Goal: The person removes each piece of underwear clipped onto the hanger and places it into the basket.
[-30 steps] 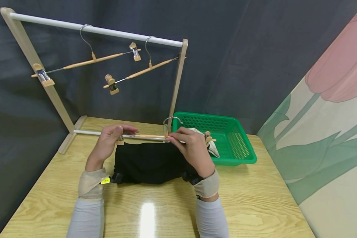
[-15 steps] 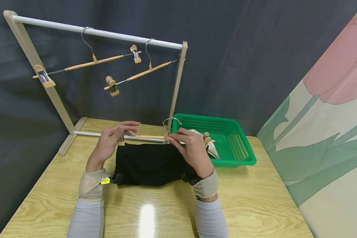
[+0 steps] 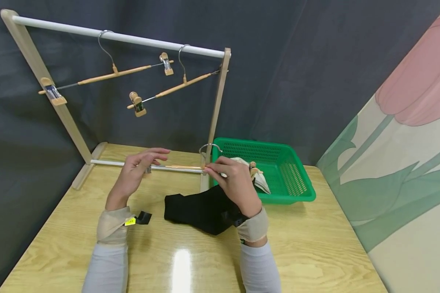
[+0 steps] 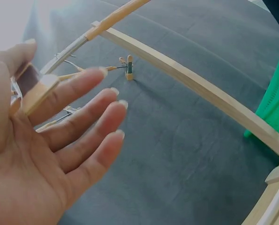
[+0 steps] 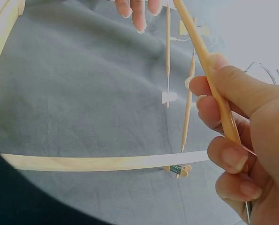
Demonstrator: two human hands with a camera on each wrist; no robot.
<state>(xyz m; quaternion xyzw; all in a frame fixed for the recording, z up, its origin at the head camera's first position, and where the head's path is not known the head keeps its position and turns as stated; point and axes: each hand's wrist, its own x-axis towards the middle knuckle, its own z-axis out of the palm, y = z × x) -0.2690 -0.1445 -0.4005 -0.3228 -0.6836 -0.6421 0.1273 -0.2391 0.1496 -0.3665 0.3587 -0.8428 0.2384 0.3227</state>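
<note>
In the head view my right hand (image 3: 234, 179) holds a clip hanger by its wooden bar (image 3: 183, 167), beside the metal hook. The right wrist view shows thumb and fingers curled round that bar (image 5: 209, 70). My left hand (image 3: 133, 173) is at the hanger's left clip (image 4: 38, 91), which lies between the thumb and the index finger base. Its other fingers are extended. A black garment (image 3: 198, 207) hangs below the right hand, its left end loose and away from the left clip. Its upper right edge meets the right clip (image 3: 254, 170), partly behind the hand.
Behind the hands stands a wooden rack with a white top rail (image 3: 132, 38). Two clip hangers (image 3: 115, 74) hang from it. A green basket (image 3: 308, 191) with a pale cloth (image 3: 262, 184) is at the right. A black wrist camera (image 3: 144, 217) sits on the left wrist.
The garment's left side has come away from the left clip and dropped, swinging right. Both hands stay nearly in place. The right hand still holds the hanger bar.
</note>
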